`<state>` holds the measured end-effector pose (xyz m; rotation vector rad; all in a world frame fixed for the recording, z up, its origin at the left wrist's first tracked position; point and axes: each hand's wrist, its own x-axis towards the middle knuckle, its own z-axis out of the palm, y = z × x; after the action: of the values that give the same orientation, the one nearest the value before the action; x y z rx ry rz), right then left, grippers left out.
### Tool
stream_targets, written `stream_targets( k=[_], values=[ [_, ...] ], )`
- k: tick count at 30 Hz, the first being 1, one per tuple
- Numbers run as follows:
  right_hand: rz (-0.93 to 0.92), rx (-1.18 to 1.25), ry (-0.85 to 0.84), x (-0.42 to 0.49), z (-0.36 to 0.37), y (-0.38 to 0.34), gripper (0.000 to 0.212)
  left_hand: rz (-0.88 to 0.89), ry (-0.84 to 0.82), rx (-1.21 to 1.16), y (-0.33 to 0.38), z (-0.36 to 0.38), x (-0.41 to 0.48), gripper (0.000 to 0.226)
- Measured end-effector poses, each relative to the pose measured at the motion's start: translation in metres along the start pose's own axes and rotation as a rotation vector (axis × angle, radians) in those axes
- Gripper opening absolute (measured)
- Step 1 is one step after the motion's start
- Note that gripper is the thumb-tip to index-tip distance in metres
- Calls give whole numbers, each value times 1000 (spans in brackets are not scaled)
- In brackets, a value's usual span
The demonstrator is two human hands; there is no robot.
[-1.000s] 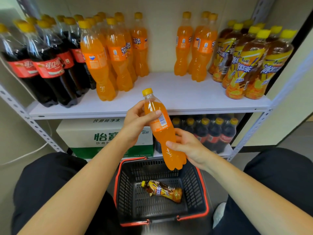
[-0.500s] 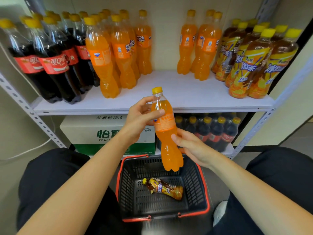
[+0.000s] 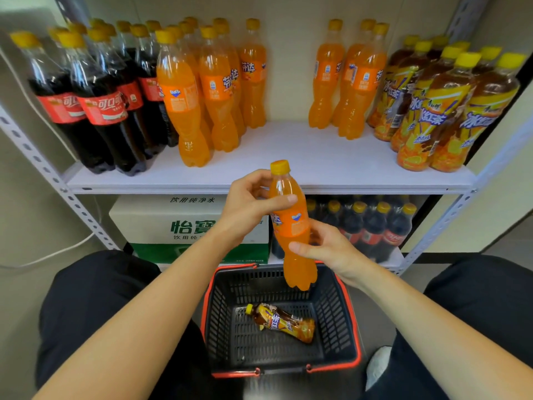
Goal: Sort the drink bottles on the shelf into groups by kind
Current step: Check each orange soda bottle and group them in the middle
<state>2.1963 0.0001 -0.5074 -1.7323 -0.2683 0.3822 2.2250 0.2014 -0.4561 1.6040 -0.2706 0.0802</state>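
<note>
Spanning the upper half of the frame, the white shelf board on a grey slotted metal rack (image 3: 288,157) carries rows already grouped by kind. Dark cola bottles with red labels (image 3: 103,111) stand at upper left. Clear plastic bottles of orange soda (image 3: 184,96) are beside them, and a smaller orange cluster (image 3: 354,82) stands apart right of centre. Brown iced-tea bottles with yellow labels (image 3: 450,111) fill the upper right. The bare gap at centre is probably where stray orange bottles belong.

At lower centre sits a black mesh plastic basket with a red rim (image 3: 331,313), seemingly the holding bin for unsorted stock.

Above it, at the middle of the frame, hangs the orange soda bottle with a yellow cap (image 3: 291,223). It is nearly upright, long axis running top to bottom, cap towards the shelf edge, base tipped slightly right over the basket.

Both hands clasp it, likely to steady a hand-over. The left hand (image 3: 248,209) wraps its shoulder and the right hand (image 3: 326,249) cups its waist.

One yellow-labelled iced-tea bottle (image 3: 281,321) lies on its side in the basket, cap pointing left.
</note>
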Motion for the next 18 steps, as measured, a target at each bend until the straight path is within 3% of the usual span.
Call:
stream_targets(
  k=[6, 10, 18],
  values=[
    [-37, -45, 111, 3, 11, 9, 78, -41, 187, 128, -3, 15, -5, 60],
    [-52, -79, 136, 5, 14, 14, 70, -49, 102, 200, -4, 11, -6, 53],
    [-138, -250, 234, 7, 2, 21, 77, 388, -32, 255, 6, -5, -12, 25]
  ],
)
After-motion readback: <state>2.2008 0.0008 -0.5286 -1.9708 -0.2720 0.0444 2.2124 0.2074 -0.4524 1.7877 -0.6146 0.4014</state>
